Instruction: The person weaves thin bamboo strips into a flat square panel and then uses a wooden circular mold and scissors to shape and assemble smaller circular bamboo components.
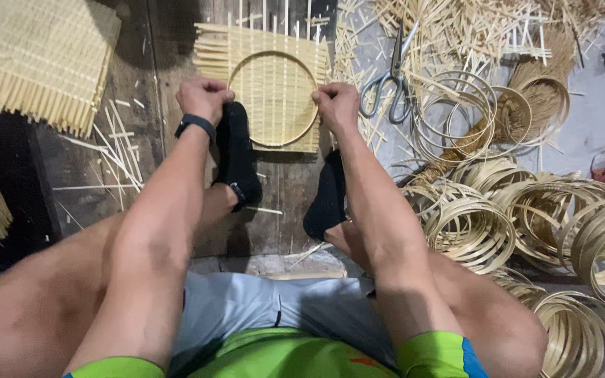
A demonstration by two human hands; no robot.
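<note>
The floor [92, 168] is dark planks, littered with split bamboo, and the person sits on it with knees spread and both black-socked feet forward. Off to the right lies a big heap of rings [526, 217], thin bamboo hoops stacked and tangled, with loose strips [456, 28] piled behind them. At the upper left rests a stack of mats [36, 56], woven and square, their ends ragged. Straight ahead, between the feet, lies one mat [271, 87] flat on the planks with a single hoop [272, 98] laid on top of it, and that is the piece being worked. The left hand [204, 98] is clenched at the hoop's left rim, the right hand [336, 105] closed on its right rim, both pressing it into the weave. I judge this to be the seating of the hoop; the next move would call for even pressure all round. Scissors [386, 84] lie just right of the mat, untouched. I see no containers holding anything.
</note>
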